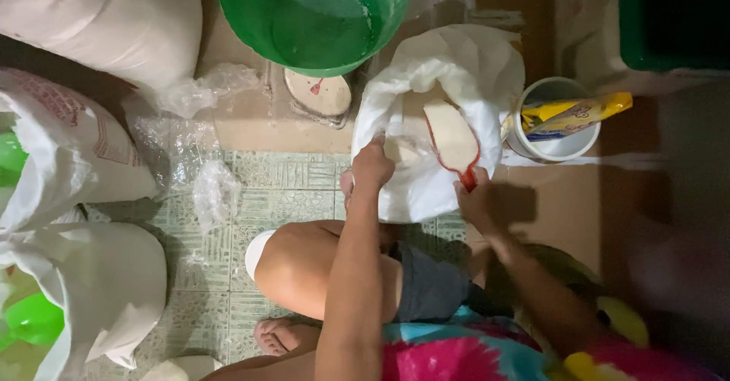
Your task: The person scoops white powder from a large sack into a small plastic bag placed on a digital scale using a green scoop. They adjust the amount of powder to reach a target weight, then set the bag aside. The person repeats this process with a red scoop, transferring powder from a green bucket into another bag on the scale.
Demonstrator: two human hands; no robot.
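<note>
The white sack [437, 122] stands open on the floor between the green basin [315, 16] and the person's knee. The right hand [475, 198] grips a red-rimmed scoop [452, 138], loaded with pale grain, inside the sack mouth. The left hand [371, 164] is closed on the sack's rim, holding it open. Scooping appears under way; the basin looks empty, though glare limits certainty. Count: one scoop, one basin, one white tub [559, 149] holding one yellow packet [574, 113].

We look down on a pale green patterned tile floor [281, 191] that gives way to bare brown floor [578, 206] on the right. Dim light falls off into deep shadow at the far right.
</note>
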